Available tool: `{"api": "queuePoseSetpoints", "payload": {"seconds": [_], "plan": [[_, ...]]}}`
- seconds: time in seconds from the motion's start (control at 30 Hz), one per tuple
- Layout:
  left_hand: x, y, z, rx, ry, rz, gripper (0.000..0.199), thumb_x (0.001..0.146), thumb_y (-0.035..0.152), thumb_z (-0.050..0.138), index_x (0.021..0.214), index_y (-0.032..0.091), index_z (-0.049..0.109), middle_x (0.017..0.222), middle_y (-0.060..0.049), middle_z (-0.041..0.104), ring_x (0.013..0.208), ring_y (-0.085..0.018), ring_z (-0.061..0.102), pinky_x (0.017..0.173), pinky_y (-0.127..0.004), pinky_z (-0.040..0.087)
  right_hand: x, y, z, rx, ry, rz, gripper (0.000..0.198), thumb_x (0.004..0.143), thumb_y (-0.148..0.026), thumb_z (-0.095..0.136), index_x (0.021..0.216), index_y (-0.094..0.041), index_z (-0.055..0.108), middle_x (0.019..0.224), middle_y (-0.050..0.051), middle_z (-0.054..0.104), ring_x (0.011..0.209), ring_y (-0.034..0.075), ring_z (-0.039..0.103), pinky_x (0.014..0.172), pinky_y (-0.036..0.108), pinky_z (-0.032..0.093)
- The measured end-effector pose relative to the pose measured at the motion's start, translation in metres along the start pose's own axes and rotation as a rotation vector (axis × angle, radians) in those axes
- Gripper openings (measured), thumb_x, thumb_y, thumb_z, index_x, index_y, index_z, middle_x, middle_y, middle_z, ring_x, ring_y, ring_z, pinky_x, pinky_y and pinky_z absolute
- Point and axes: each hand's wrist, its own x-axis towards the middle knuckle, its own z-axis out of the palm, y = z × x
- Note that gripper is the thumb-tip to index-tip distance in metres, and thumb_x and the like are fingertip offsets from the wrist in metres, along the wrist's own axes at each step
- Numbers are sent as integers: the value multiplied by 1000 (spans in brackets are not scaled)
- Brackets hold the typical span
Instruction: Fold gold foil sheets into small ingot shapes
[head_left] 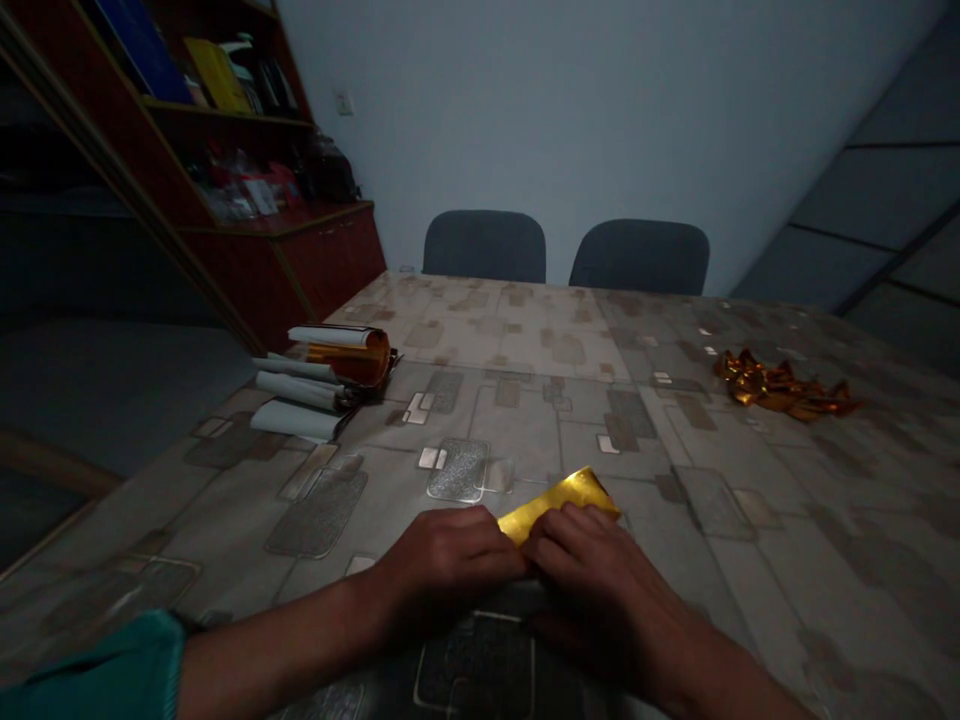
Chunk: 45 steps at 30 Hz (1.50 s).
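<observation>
A shiny strip of gold foil paper sticks out beyond my fingers, close to the near edge of the table. My left hand is closed on its left end, fingers curled over it. Right beside it, my right hand grips the same paper from above, knuckles up. The two hands touch or nearly touch, and the paper's lower part is hidden under them. On the right of the table lies a pile of folded gold foil pieces. At the left rests a stack of curled foil sheets, pale on the back and gold inside.
A patterned cloth covers the table. Two grey chairs, one left and one right, stand at its far side by the wall. A red-brown cabinet with loaded shelves is at the back left.
</observation>
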Motion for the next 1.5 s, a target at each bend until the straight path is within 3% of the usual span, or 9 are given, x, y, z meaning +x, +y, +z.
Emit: {"api": "queuePoseSetpoints", "payload": {"seconds": [0.1,0.23,0.4,0.57,1.13,1.5], "plan": [[-2,7,3,-90,-2,-147,17,95,13,50,97,19,66,77,-1,71,69,-14,63,64,-24,50,4,0,14,51,94,10,8,82,-15,63,81,-20,57,85,3,63,77,20,55,67,33,38],[-6,10,-4,-90,25,-304,6,88,14,59,89,18,64,77,-3,69,70,-17,61,63,-27,48,5,6,20,112,179,16,11,84,-10,57,78,-19,57,80,3,62,75,19,56,65,32,37],[-9,9,-9,-99,51,-411,13,82,8,62,89,18,63,80,-2,70,73,-19,62,65,-29,48,4,4,17,211,176,86,19,90,-12,50,74,-20,55,75,2,62,71,17,56,63,31,37],[-6,7,-7,-97,62,-471,6,87,13,60,88,19,63,78,-1,69,71,-18,61,64,-29,45,7,5,20,221,190,152,21,89,-12,48,70,-19,50,70,0,59,65,15,54,61,29,35],[4,4,1,87,-4,-527,20,95,23,44,86,20,62,76,-1,68,70,-19,59,65,-31,42,7,12,21,95,276,178,16,80,-10,55,69,-21,53,70,1,62,68,20,56,64,32,33],[2,2,2,134,-3,-501,20,94,21,48,79,19,60,70,0,64,65,-17,58,62,-31,43,6,14,28,5,282,197,15,85,-12,53,71,-19,52,70,2,59,67,19,53,64,32,30]]}}
